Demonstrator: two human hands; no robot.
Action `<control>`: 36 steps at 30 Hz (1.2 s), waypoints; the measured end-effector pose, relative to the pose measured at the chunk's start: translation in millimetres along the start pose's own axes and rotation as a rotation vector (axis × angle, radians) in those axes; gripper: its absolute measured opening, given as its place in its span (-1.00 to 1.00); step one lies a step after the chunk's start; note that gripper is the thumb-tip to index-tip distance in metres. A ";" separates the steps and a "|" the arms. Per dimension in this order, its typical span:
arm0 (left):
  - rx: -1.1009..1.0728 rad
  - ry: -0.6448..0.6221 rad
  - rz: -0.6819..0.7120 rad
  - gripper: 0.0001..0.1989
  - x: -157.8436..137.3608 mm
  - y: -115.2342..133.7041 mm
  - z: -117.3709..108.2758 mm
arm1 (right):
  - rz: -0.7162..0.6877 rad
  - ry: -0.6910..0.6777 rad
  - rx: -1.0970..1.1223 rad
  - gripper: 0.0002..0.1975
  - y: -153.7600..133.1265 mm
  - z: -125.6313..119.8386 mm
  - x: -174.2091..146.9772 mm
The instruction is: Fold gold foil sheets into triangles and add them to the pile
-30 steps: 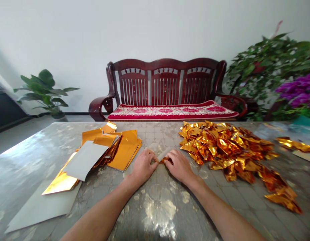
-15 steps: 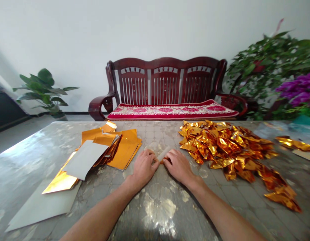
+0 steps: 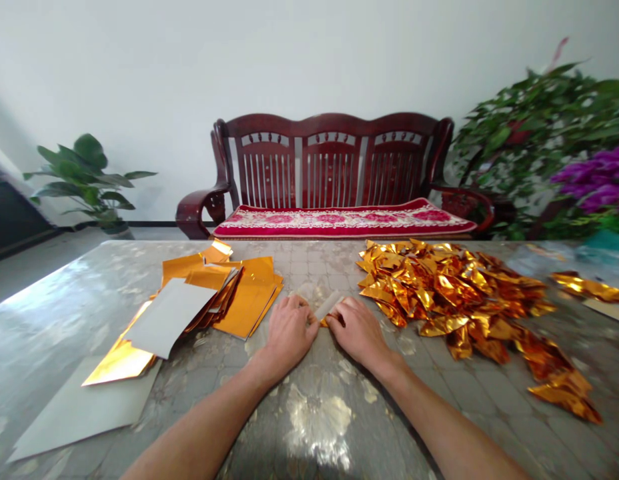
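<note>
Between my hands lies a small sheet of foil paper (image 3: pixel 328 304), partly folded, its pale back facing up and a bit of gold showing underneath. My left hand (image 3: pixel 292 328) has its fingers curled onto the left end of it. The fingers of my right hand (image 3: pixel 356 329) pinch the other end, close to the tabletop. Left of my hands is a loose stack of flat gold foil sheets (image 3: pixel 252 293), with a pale sheet (image 3: pixel 170 319) on top. To the right lies a heap of folded gold foil pieces (image 3: pixel 447 283).
The table (image 3: pixel 317 400) has a glossy floral covering. A larger pale sheet (image 3: pixel 84 410) lies at the left front. Clear plastic wrapping (image 3: pixel 544 257) sits at the far right. Beyond the table stand a dark red wooden bench (image 3: pixel 329 167) and leafy plants (image 3: pixel 92 177).
My hands stay almost in place on the foil paper. The right fingers have shifted very slightly, and slightly more of the paper's pale strip shows between the hands.
</note>
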State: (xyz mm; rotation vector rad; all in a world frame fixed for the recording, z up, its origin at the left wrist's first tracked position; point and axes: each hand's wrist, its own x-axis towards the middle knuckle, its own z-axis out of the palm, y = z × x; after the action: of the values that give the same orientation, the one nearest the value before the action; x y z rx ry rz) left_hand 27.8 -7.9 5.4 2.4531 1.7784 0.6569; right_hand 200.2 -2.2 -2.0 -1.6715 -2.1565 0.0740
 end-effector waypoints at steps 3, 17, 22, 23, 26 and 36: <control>0.015 -0.008 -0.028 -0.81 0.3 1.2 -0.3 | 0.008 0.000 0.000 -0.79 0.7 1.0 0.1; -0.010 0.006 -0.066 -0.89 1.5 1.8 0.8 | 0.065 -0.002 -0.017 -0.83 0.8 -1.2 -0.4; -0.052 -0.011 -0.088 -0.89 0.7 0.9 3.5 | 0.065 0.001 -0.022 -0.88 0.6 -2.9 -1.4; -0.060 -0.004 -0.089 -0.90 0.4 1.1 3.6 | 0.067 0.002 -0.019 -0.90 0.6 -3.2 -1.4; -0.075 0.024 -0.075 -0.87 -0.8 2.6 2.7 | 0.062 -0.004 -0.017 -0.92 0.9 -3.6 -1.1; 0.034 -0.008 0.209 -0.69 -11.6 10.5 9.8 | 0.032 -0.024 -0.014 -0.91 3.6 -3.5 -1.2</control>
State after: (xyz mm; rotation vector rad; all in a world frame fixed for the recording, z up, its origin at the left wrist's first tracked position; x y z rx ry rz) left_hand 37.8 -20.1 -4.3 2.6846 1.5564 0.6332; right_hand 204.9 -3.1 -0.1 -1.7213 -2.1527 0.0884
